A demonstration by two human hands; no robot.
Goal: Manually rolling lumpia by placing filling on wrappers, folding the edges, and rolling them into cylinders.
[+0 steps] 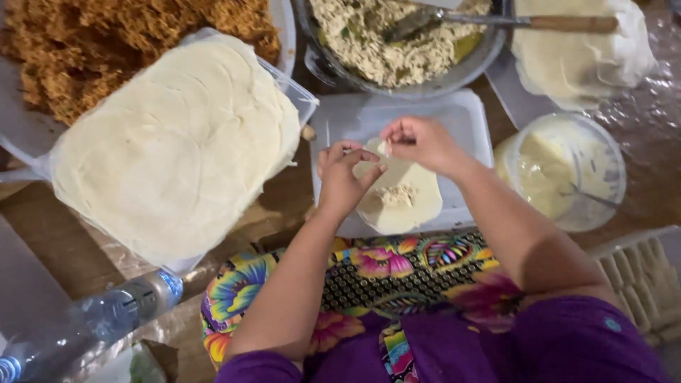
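A thin pale dough wrapper point(404, 209) lies on a white tray point(468, 120) in front of me, with a small mound of crumbly filling point(397, 193) on its middle. My left hand point(344, 177) rests on the wrapper's left edge, fingers curled over it. My right hand point(422, 142) pinches the wrapper's far corner between thumb and fingertips and lifts it a little.
A big stack of round wrappers point(174, 149) in clear plastic lies left. Behind are a plate of brown shredded food point(92, 42), a bowl of filling point(397, 42) with a spoon point(496, 21), more wrappers point(582, 50), a bowl of pale paste point(560, 170), folded rolls point(642, 284) and a bottle point(92, 319).
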